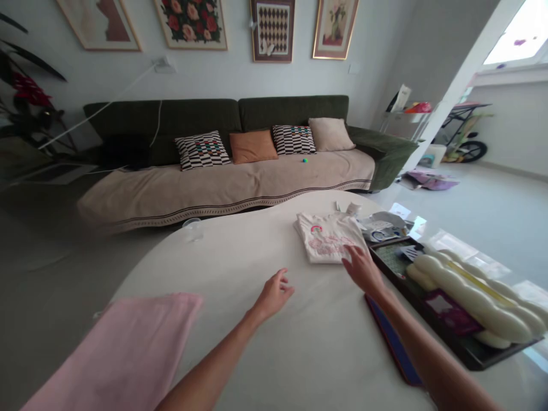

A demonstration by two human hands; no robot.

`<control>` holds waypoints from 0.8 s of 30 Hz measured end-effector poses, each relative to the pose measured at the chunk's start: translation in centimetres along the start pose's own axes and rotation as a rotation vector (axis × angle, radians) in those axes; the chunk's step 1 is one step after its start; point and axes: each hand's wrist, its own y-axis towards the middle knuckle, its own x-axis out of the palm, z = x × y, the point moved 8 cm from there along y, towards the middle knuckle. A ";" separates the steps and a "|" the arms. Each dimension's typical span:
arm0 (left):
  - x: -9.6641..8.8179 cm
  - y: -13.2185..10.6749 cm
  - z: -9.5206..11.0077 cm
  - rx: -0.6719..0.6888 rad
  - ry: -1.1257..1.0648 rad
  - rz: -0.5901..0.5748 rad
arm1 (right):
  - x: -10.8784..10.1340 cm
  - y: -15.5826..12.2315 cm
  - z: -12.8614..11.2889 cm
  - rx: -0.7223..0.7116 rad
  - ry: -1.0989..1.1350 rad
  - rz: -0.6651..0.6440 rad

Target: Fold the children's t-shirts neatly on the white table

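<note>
A folded white T-shirt [325,234] with a pink print lies on the white table [240,251]. My right hand [363,269] is at the shirt's near right corner, its fingers stretched out over the edge; whether they touch the cloth I cannot tell. Lower and to the left, my left hand [274,294] hovers above bare tabletop, empty, with loosely bent fingers apart. Pink folded cloth [124,348] covers the table's near left side. Partly hidden by my right forearm is a flat blue item with a dark red edge [391,342].
A dark tray [422,311] on the right holds a puffy cream-coloured object [471,291] and a purple packet [454,313]. Crumpled plastic packaging [385,224] lies beyond it. A clear cup [193,229] stands near the far left edge. Behind the table is a green sofa [295,108].
</note>
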 end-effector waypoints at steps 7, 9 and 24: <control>-18.8 -16.5 -6.5 0.079 0.471 0.425 | 11.1 -16.2 -9.6 -0.297 -0.012 -0.062; -23.3 -20.4 -8.6 -0.037 0.602 0.477 | 11.9 -19.0 -10.4 -0.252 -0.005 -0.068; -27.9 -13.6 -9.4 0.000 0.894 0.101 | 11.9 -27.3 -15.5 -0.267 -0.043 -0.095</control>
